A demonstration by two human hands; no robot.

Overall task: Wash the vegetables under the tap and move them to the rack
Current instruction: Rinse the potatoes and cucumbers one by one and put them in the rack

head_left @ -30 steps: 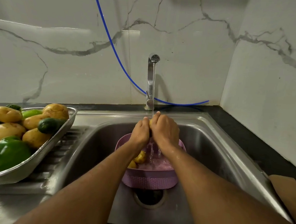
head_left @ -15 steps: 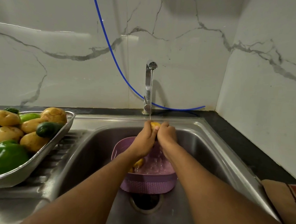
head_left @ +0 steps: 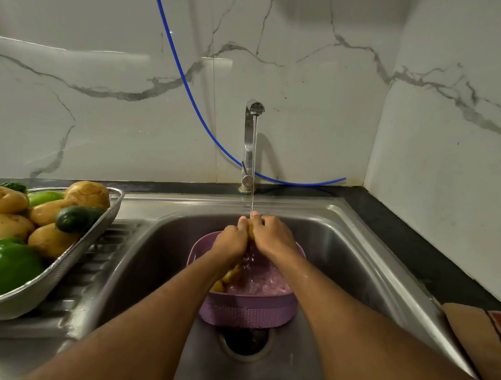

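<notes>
The steel sink (head_left: pixel 357 256) fills the middle of my view, set in the dark counter (head_left: pixel 417 246). On its draining board to my left sits the metal rack (head_left: pixel 69 266), loaded with potatoes (head_left: pixel 4 199), a green pepper (head_left: pixel 0 267) and a cucumber (head_left: pixel 74 217). A purple basket (head_left: pixel 249 311) stands in the basin just above the drain (head_left: pixel 246 342); water pools inside it, and yellowish vegetables (head_left: pixel 231 274) show at its left side under my left forearm. The tap (head_left: pixel 251 145) runs a thin stream straight down onto my hands. My left hand (head_left: pixel 229 243) and right hand (head_left: pixel 272 236) meet above the basket, each grip curled around one small yellowish vegetable (head_left: pixel 251 231) held between them under the stream. Only a sliver of it shows between my fingers. A blue hose (head_left: pixel 190 102) hangs across the marble wall behind the tap.
</notes>
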